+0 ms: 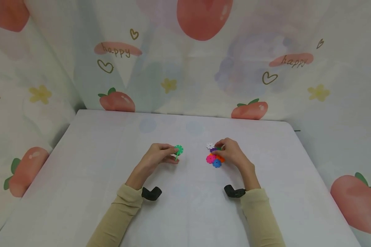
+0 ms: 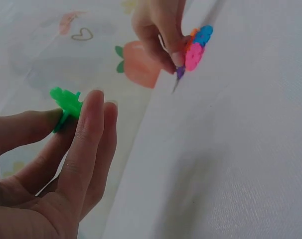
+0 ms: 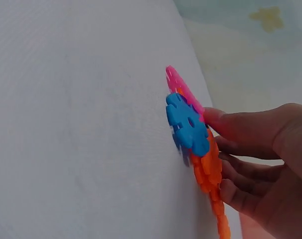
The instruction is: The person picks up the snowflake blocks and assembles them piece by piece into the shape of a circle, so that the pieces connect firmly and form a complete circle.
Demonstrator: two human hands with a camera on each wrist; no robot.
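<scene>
Your left hand (image 1: 157,158) pinches a green snowflake disc assembly (image 1: 178,150) between thumb and fingertips, raised just above the white tablecloth (image 1: 111,154). Your right hand (image 1: 232,153) has its fingers curled on a cluster of interlocked discs (image 1: 214,158) in pink, blue, orange, purple and white, resting on the cloth to the right of the green piece and apart from it. Judge these plastic discs as very light, stiff and smooth, so likely slippery. Grip each on its flat faces, clear of the notched rim; joints held only by slot friction may separate under twisting.
</scene>
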